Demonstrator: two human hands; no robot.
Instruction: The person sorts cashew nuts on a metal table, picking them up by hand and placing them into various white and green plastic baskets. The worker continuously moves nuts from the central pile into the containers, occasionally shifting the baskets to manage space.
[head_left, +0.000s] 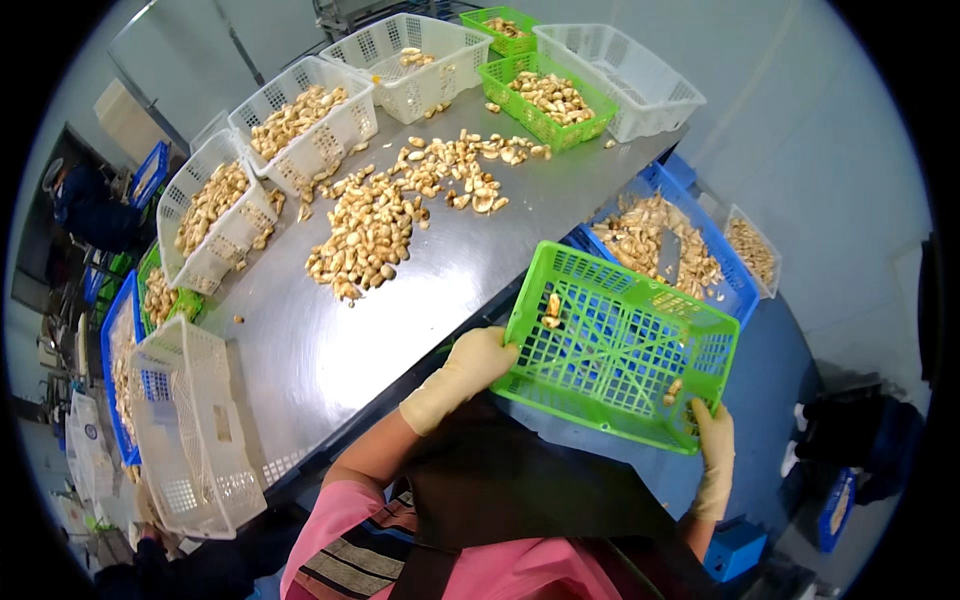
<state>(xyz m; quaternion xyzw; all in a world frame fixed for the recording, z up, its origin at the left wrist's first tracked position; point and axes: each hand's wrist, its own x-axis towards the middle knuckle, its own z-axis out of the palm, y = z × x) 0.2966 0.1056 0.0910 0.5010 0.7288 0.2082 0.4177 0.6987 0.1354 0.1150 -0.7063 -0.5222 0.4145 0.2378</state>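
Both my hands wear cream-coloured gloves and hold a green plastic mesh basket (611, 350) in front of me, off the table's near edge. My left hand (480, 358) grips its left end, with the thumb over the rim. On the right end, my right hand (712, 439) is closed around the near corner. Inside the basket lie a mushroom (552, 311) near the left end and a smaller piece (673, 391) near the right corner. Beyond my left hand, a steel table (457, 270) carries a heap of brownish mushrooms (364, 236) and a looser spread of them (469, 169).
Past the green basket stands a blue crate (714, 236) of mushroom pieces with a flat grey object (669, 255) on top. White baskets (352, 135) and a green basket (577, 135) line the table's far side. A white basket (199, 442) lies tipped at left. Other people are nearby.
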